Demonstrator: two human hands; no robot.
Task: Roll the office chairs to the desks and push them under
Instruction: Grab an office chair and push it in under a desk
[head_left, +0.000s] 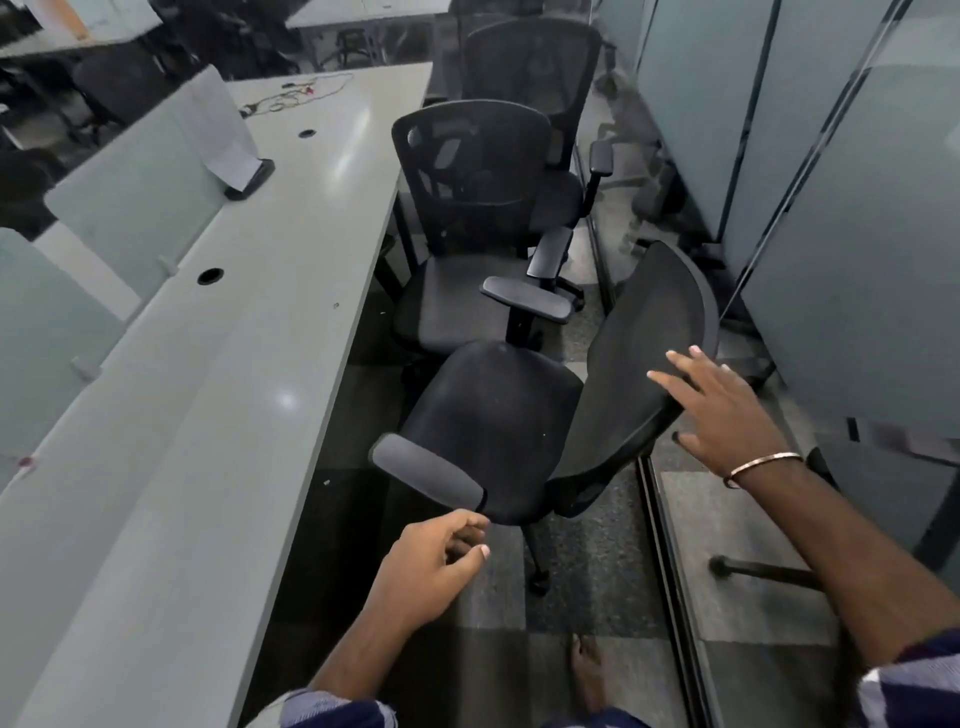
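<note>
Standing at frame centre beside the long table (218, 364), the nearest chair (493, 415) faces it, not pushed under. Right hand (722, 415) rests spread fingers on its backrest; left hand (431, 566), loosely curled, holds nothing below the armrest (428, 475).

Matt black mesh chair back (644, 374), fabric seat (493, 415), and smooth, slightly glossy grey desk (208, 395).

Tangled cables (296, 93) lie far along the top; frosted glass partitions (857, 249) line the aisle.
</note>
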